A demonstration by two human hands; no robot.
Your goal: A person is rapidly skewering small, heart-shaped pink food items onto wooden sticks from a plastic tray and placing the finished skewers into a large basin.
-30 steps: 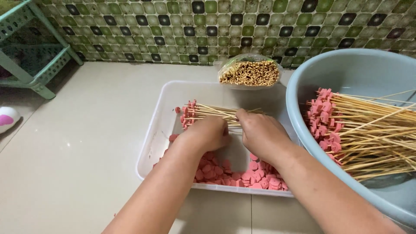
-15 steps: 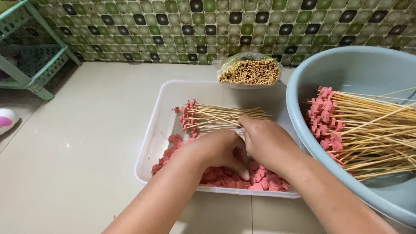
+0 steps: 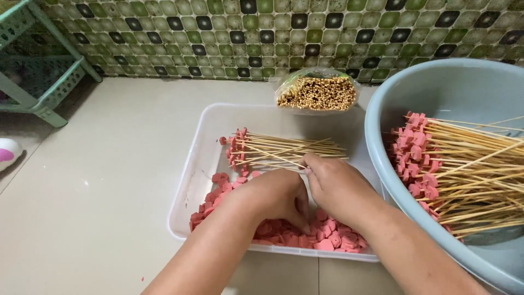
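Pink round sausage slices [image 3: 327, 237] lie heaped in the white plastic tray [image 3: 188, 186]: judged soft, light, slippery, best pinched by their edges. Left hand [image 3: 273, 196] dips curled among them; right hand [image 3: 338, 188] pinches thin bamboo skewers [image 3: 289, 150], stiff but snappable.

One clear rectangular plastic tray [image 3: 210, 136], one pale blue round plastic basin [image 3: 464, 87], one clear bag of bare bamboo skewers [image 3: 316, 93], two bare hands [image 3: 273, 194].
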